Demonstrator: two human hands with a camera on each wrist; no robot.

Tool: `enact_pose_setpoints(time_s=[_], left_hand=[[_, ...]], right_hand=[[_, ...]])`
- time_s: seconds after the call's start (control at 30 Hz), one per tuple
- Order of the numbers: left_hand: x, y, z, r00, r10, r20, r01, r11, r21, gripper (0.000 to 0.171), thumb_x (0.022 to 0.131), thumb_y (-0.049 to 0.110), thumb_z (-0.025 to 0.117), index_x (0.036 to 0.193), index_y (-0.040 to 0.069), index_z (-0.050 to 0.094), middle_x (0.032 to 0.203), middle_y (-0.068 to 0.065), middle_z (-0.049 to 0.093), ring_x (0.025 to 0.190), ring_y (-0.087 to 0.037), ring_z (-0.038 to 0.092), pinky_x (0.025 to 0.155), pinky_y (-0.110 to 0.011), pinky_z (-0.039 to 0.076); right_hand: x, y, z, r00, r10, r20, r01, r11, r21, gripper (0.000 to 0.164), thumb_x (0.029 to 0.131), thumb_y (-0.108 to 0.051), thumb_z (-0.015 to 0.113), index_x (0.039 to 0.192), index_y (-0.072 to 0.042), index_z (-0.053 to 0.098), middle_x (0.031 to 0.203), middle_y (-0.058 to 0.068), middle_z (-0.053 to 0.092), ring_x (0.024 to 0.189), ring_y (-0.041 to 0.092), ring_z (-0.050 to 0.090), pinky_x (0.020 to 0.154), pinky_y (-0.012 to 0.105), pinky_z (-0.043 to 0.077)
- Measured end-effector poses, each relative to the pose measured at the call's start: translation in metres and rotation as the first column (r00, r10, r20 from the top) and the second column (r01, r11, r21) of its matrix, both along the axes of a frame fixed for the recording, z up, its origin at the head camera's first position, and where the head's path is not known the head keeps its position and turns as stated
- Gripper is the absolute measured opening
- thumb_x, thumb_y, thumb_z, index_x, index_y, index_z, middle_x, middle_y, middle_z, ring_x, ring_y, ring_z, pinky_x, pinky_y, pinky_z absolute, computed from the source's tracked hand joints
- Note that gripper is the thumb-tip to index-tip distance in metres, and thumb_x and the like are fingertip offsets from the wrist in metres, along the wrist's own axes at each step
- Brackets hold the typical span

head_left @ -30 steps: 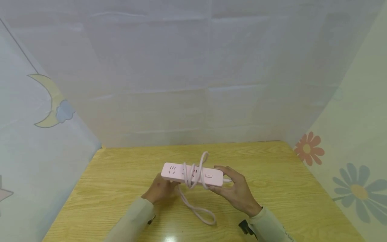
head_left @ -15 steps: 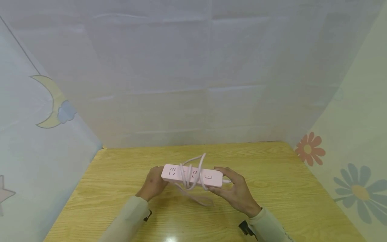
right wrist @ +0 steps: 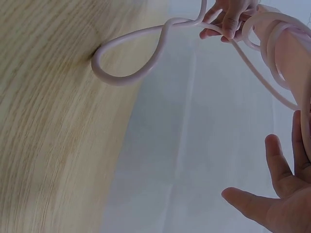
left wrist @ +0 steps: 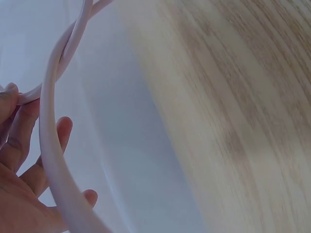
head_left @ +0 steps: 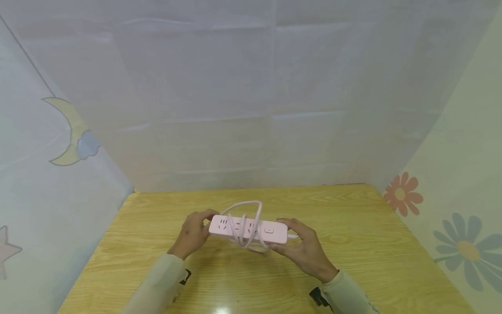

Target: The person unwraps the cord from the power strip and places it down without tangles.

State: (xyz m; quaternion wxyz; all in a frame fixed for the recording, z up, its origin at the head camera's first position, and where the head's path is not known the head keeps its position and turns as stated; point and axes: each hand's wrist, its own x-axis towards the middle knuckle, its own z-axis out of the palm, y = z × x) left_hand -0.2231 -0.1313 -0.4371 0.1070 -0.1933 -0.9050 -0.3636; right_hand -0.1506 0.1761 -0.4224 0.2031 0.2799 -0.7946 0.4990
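Shifting my left hand (head_left: 192,231) from behind power strip (head_left: 249,226) toward left edge of worktop (head_left: 372,244), loose cord (left wrist: 47,116) rising; slack seemingly getting taken up. I'm pinching cord between left thumb and finger, others spreading; right hand (head_left: 303,248) gripping strip's right end above worktop's middle.

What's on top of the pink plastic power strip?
Loops of pale pink round cord cross the pink plastic power strip, partly covering its middle sockets. The end socket and rectangular switch show; details beneath the loops are hidden.
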Motion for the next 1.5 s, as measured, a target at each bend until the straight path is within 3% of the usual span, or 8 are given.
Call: enact_pose_setpoints(time_s=[0.17, 0.3, 0.47, 0.77, 1.03, 1.23, 1.5], left_hand=[[-0.001, -0.005, 0.003, 1.0, -0.009, -0.023, 0.01, 0.999, 0.037, 0.012, 0.093, 0.006, 0.071, 0.102, 0.011, 0.075, 0.089, 0.0, 0.073, 0.079, -0.019, 0.065, 0.104, -0.061, 0.038], [-0.001, -0.007, 0.005, 0.998, -0.014, -0.055, 0.018, 0.998, 0.068, 0.011, 0.093, 0.004, 0.071, 0.102, 0.008, 0.075, 0.09, -0.002, 0.074, 0.08, -0.02, 0.07, 0.11, -0.066, 0.027], [0.002, -0.009, 0.009, 0.997, -0.022, -0.077, 0.028, 0.997, 0.079, 0.009, 0.093, 0.006, 0.071, 0.101, 0.008, 0.075, 0.091, -0.002, 0.075, 0.077, -0.021, 0.07, 0.111, -0.066, 0.024], [0.005, -0.014, 0.016, 0.994, -0.025, -0.105, 0.033, 0.996, 0.078, 0.009, 0.093, 0.009, 0.071, 0.101, 0.007, 0.074, 0.091, -0.002, 0.074, 0.053, -0.007, 0.059, 0.113, -0.065, 0.022], [0.008, -0.016, 0.018, 0.988, -0.027, -0.152, 0.041, 0.995, 0.093, 0.008, 0.09, 0.008, 0.073, 0.098, 0.009, 0.075, 0.089, 0.001, 0.074, 0.075, -0.015, 0.069, 0.112, -0.066, 0.024], [0.011, -0.017, 0.02, 0.978, -0.033, -0.208, 0.053, 0.995, 0.09, 0.01, 0.089, 0.006, 0.074, 0.099, 0.007, 0.075, 0.089, -0.002, 0.074, 0.079, -0.018, 0.07, 0.11, -0.067, 0.027], [0.014, -0.017, 0.019, 0.972, -0.038, -0.231, 0.06, 0.994, 0.091, 0.01, 0.089, 0.005, 0.075, 0.099, 0.006, 0.075, 0.09, -0.002, 0.074, 0.087, -0.021, 0.07, 0.11, -0.066, 0.027]], right_hand=[[-0.001, 0.0, 0.0, 1.0, 0.0, -0.005, 0.0, 1.0, 0.002, 0.053, 0.076, -0.007, 0.087, 0.124, -0.011, 0.066, 0.112, 0.0, 0.07, 0.101, 0.016, 0.064, 0.091, 0.038, 0.051], [0.0, 0.0, -0.001, 1.0, -0.002, 0.018, 0.002, 1.0, 0.004, 0.052, 0.076, -0.009, 0.087, 0.124, -0.012, 0.066, 0.111, -0.002, 0.069, 0.101, 0.015, 0.064, 0.092, 0.039, 0.05], [0.001, -0.001, 0.0, 1.0, -0.003, 0.024, 0.003, 1.0, 0.011, 0.051, 0.077, -0.01, 0.087, 0.123, -0.013, 0.066, 0.111, -0.003, 0.069, 0.1, 0.014, 0.064, 0.092, 0.039, 0.05], [-0.001, 0.0, -0.001, 1.0, 0.0, 0.007, 0.0, 1.0, 0.013, 0.052, 0.077, -0.009, 0.087, 0.124, -0.011, 0.066, 0.111, -0.002, 0.07, 0.101, 0.015, 0.064, 0.093, 0.04, 0.05], [-0.001, 0.001, -0.001, 1.0, 0.0, -0.002, 0.0, 1.0, 0.014, 0.052, 0.077, -0.008, 0.087, 0.124, -0.011, 0.065, 0.112, -0.001, 0.069, 0.101, 0.015, 0.064, 0.092, 0.038, 0.052], [0.0, 0.001, -0.001, 1.0, 0.004, 0.014, -0.004, 1.0, 0.006, 0.051, 0.078, -0.008, 0.086, 0.124, -0.012, 0.065, 0.112, -0.001, 0.069, 0.1, 0.016, 0.064, 0.09, 0.04, 0.052], [0.001, 0.001, -0.001, 1.0, 0.004, 0.014, -0.004, 1.0, 0.002, 0.052, 0.077, -0.007, 0.086, 0.125, -0.012, 0.065, 0.112, -0.001, 0.069, 0.1, 0.015, 0.063, 0.09, 0.037, 0.051]])
